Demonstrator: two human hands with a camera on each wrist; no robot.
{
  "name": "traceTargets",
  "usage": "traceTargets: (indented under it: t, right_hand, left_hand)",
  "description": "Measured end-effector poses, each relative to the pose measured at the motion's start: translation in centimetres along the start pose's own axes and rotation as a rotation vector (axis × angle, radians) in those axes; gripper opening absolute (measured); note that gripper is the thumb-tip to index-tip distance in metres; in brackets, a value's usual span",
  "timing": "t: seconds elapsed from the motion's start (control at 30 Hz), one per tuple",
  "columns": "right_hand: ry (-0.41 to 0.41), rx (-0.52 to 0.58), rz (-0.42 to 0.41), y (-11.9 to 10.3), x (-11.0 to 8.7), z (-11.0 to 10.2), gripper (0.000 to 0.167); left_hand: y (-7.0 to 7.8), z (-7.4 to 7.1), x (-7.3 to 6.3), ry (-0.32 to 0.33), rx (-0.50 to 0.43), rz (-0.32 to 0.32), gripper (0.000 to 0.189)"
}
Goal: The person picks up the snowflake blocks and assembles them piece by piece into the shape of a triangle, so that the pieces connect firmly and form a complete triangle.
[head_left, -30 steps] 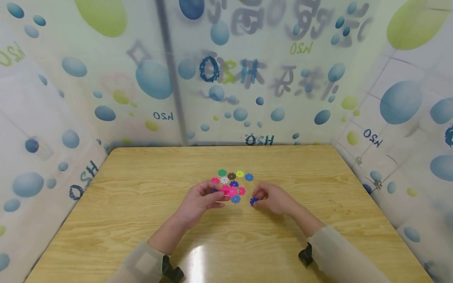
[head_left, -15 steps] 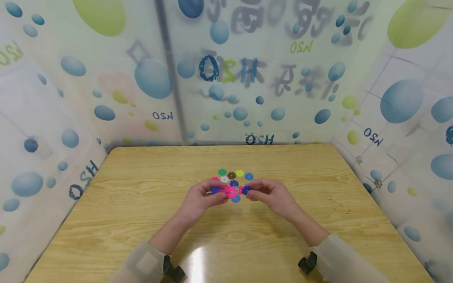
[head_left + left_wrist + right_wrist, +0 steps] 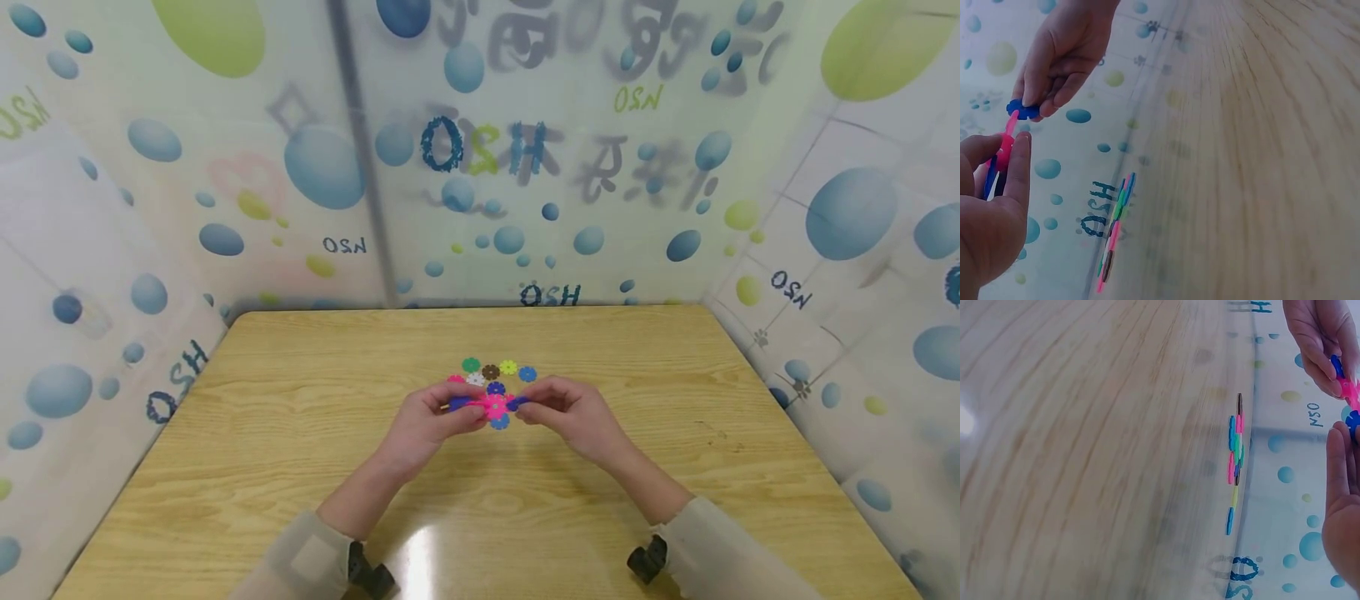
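Note:
My left hand (image 3: 422,425) pinches a small joined cluster of flower-shaped plastic discs, with a pink disc (image 3: 495,407) at its right end and a dark blue disc (image 3: 989,179) between the fingers. From the right, my right hand (image 3: 573,410) holds a second dark blue disc (image 3: 1022,109) between thumb and fingers. In the left wrist view this disc meets the pink one edge to edge, at an angle to it. Both hands are raised above the table, as the two wrist views show. Part of the cluster is hidden behind my left fingers.
Several loose discs lie flat on the wooden table (image 3: 300,375) just beyond the hands, among them a green one (image 3: 471,365), a brown one (image 3: 491,372), a yellow one (image 3: 508,367) and a light blue one (image 3: 528,374). A printed curtain (image 3: 480,208) encloses the table's back and sides.
My right hand has lifted the dark blue disc from near the table and carried it left to the pink disc. The disc has turned more edge-on. My left hand has hardly moved.

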State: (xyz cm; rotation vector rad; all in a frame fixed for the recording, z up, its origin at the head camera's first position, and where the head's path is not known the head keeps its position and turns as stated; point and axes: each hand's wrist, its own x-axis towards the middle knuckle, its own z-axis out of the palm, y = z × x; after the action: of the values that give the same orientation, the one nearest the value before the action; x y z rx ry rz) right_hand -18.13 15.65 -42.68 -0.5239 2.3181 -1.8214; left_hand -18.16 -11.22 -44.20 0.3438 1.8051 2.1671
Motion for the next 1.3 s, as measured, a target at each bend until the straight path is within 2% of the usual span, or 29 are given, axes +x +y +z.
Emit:
traceTargets:
  t: [0.13,0.27,0.43,0.6,0.8,0.97,1.13,1.3]
  right_hand:
    - [0.007,-0.001,-0.007,0.0,0.0,0.2,0.016]
    - [0.026,0.006,-0.001,0.0,0.0,0.4,0.015]
    - [0.038,-0.014,-0.010,0.2,0.0,0.6,0.014]
    - [0.027,-0.035,-0.022,0.1,-0.1,0.8,0.012]
    - [0.031,-0.042,-0.025,0.0,-0.3,1.0,0.012]
    - [0.026,-0.027,-0.029,0.1,-0.4,1.0,0.013]
    - [0.023,-0.033,-0.029,0.4,-0.4,1.1,0.013]
    - [0.026,-0.053,-0.038,0.6,-0.5,1.1,0.012]
  left_hand:
    - [0.1,0.1,0.0,0.011,0.035,-0.020,0.038]
    - [0.3,0.3,-0.1,0.048,0.158,-0.045,0.037]
    - [0.5,0.5,0.0,0.068,0.286,-0.039,0.036]
    - [0.4,0.4,0.1,0.040,0.358,-0.028,0.041]
    - [0.4,0.0,0.1,-0.021,0.388,-0.024,0.046]
    - [0.5,-0.1,0.1,-0.027,0.436,-0.019,0.044]
    - [0.4,-0.1,0.3,-0.037,0.476,0.018,0.040]
    - [0.1,-0.1,0.5,-0.072,0.493,0.081,0.041]
